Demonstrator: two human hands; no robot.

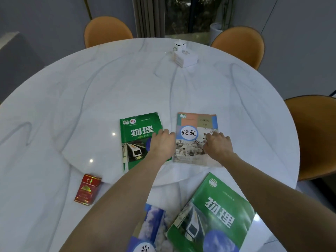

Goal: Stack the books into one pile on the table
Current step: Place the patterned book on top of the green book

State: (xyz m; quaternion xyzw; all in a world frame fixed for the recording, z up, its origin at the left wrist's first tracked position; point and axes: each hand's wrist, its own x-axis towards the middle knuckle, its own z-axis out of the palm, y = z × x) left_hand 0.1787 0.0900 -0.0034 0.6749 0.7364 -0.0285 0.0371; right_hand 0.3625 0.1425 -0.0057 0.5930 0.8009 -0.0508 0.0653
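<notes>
A green physics book (135, 135) lies flat on the white marble table (109, 88). Right beside it lies a pastel-covered language book (194, 131). My left hand (162, 142) rests palm down on the green book's right edge, fingers reaching the gap between the two books. My right hand (217, 144) lies flat on the language book's right half. Neither hand grips anything. Nearer to me a second green physics book (216, 215) lies tilted, and a blue-covered book (151, 231) lies partly under my left forearm.
A red cigarette pack (87, 191) lies at the near left. A white box (185, 58) with a small white carton (179, 44) behind it stands at the far side. Orange chairs (240, 45) ring the round table's far and right edges.
</notes>
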